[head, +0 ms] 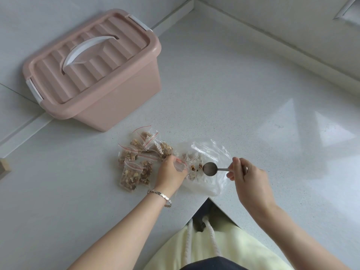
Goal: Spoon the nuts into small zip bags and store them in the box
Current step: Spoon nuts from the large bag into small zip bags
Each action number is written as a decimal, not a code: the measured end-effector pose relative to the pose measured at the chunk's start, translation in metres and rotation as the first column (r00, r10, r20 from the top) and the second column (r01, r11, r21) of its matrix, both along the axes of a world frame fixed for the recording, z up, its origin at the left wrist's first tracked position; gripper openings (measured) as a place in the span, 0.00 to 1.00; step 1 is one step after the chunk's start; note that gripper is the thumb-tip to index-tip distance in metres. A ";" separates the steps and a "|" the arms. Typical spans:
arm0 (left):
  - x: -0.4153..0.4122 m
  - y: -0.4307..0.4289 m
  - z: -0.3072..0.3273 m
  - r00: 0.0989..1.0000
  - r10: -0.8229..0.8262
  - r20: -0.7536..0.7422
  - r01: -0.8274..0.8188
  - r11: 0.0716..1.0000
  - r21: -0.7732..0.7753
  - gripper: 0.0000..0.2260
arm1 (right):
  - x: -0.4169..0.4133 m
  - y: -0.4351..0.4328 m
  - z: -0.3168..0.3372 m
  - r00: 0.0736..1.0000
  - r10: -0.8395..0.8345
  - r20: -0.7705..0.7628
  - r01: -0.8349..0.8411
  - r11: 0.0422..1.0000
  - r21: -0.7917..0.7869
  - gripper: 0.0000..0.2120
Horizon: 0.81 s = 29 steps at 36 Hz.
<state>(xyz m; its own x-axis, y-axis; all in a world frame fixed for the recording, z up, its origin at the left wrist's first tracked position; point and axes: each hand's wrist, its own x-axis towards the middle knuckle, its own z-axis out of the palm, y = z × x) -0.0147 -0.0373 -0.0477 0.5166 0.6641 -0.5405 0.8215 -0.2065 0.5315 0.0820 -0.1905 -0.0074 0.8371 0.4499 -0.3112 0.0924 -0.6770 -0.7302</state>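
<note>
Step in hand: filling, by my read the last small zip bag. Left grip pinches that bag near its red-striped mouth, fingers curled round it, right at the edge of the big clear bag. Right grip is closed on the handle of a metal measuring spoon. The spoon bowl is over the big bag and looks empty or nearly so. Only a few nut crumbs show in the big bag, so I'd judge spooning nearly done.

Filled bags lie in a loose, overlapping pile on the worktop, just left of the left grip. Can't tell whether any are in the box. It sits well apart at far left, lid on, 2 white latches apparently down.

Next move, my guess:
- Scrape up the crumbs and tip them into the held bag. The film is limp, and 1 hand has to keep the mouth open.
- Press the seal.
- Unlatch the box, lift the lid, load the pile.

Materials:
- Small bags: thin, clear, crinkly film with a red zip strip.
- Big bag: crumpled and glossy.
- Nuts: brown, broken, irregular, walnut-like.
- Spoon: round bowl, dull steel, slim handle.
- Box: rigid pink plastic, ribbed lid, white arched handle.
- Worktop: white, speckled, glossy.
</note>
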 end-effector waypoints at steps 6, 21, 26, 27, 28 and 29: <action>0.000 0.001 -0.001 1.000 0.010 -0.007 -0.010 1.000 -0.010 0.16 | 0.000 0.001 -0.008 1.000 -0.006 0.003 0.006 0.999 0.053 0.17; 0.000 0.003 -0.008 0.988 0.136 0.069 -0.126 0.983 -0.136 0.08 | 0.013 -0.007 -0.043 0.953 -0.027 -0.301 0.101 0.967 0.232 0.14; 0.001 -0.001 -0.014 0.963 0.245 0.110 -0.217 0.951 -0.219 0.09 | 0.016 -0.006 -0.047 0.921 -0.029 -0.389 0.133 0.961 0.242 0.14; 0.001 -0.001 -0.015 0.951 0.282 0.124 -0.245 0.937 -0.249 0.10 | 0.017 -0.006 -0.048 0.910 -0.036 -0.413 0.149 0.958 0.244 0.14; 0.001 -0.002 -0.016 0.937 0.320 0.139 -0.272 0.920 -0.282 0.10 | 0.018 -0.006 -0.048 0.900 -0.039 -0.433 0.159 0.956 0.245 0.14; 0.001 -0.002 -0.017 0.924 0.349 0.155 -0.291 0.907 -0.306 0.10 | 0.018 -0.007 -0.049 0.892 -0.038 -0.451 0.164 0.956 0.245 0.14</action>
